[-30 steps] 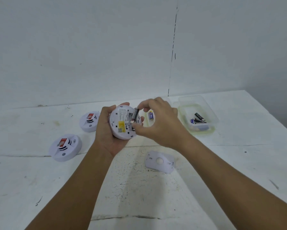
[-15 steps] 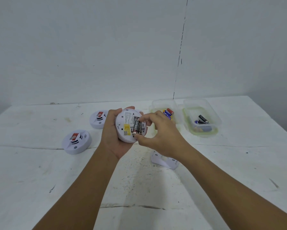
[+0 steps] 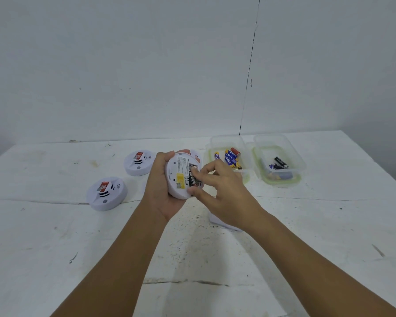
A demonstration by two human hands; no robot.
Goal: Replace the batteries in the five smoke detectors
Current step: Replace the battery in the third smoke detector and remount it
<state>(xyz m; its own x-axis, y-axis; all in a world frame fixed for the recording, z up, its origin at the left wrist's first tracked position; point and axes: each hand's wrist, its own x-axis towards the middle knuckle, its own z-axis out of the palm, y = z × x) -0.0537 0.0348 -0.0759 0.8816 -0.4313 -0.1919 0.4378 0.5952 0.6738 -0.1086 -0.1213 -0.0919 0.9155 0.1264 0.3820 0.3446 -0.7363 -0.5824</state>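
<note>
So we've got the open smoke detector (image 3: 181, 177) in our left hand (image 3: 162, 191), fingers wrapped round its rim, back side facing us, held just above the table (image 3: 55, 248). Our right hand (image 3: 224, 193) has forefinger and thumb pressing on the black battery (image 3: 193, 177) sitting in its compartment; the other fingers are loosely curled. Left of the held detector, two more detectors (image 3: 107, 193) (image 3: 138, 162) lie on the table. Right of it are two clear tubs: the nearer tub (image 3: 217, 143) holds blue and red batteries, the farther tub (image 3: 295, 165) holds dark ones.
</note>
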